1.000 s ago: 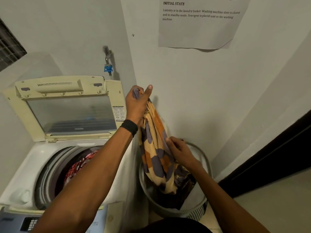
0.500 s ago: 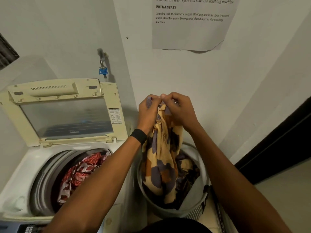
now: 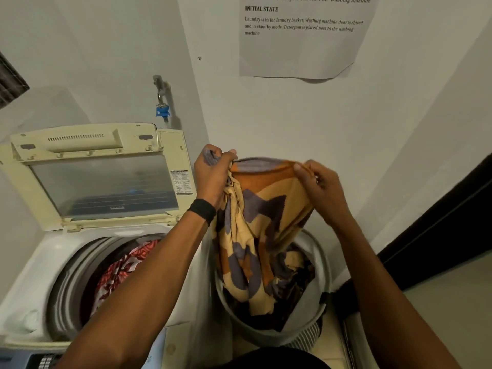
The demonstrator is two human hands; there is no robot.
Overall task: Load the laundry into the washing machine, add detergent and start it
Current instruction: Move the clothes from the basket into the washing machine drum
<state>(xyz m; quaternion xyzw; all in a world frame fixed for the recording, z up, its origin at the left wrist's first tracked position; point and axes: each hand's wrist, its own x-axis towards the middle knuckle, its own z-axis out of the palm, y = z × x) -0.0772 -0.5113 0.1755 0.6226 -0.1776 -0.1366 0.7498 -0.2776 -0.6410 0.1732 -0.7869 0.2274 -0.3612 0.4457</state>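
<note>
Cloth (image 3: 266,209): top edge held level, long axis hanging down into the basket (image 3: 303,312) (beside the washing machine (image 3: 32,275)).
Left hand (image 3: 213,177): fingers clenched on one corner.
Right hand (image 3: 322,187): fingers pinching the edge.
Drum (image 3: 69,275): red laundry (image 3: 119,270) inside; lid (image 3: 101,182) raised.

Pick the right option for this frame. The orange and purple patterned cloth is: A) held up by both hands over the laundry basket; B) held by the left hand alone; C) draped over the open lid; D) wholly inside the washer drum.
A: the left hand and right hand each grip the top edge of the patterned cloth, and its lower end hangs into the laundry basket.
</note>
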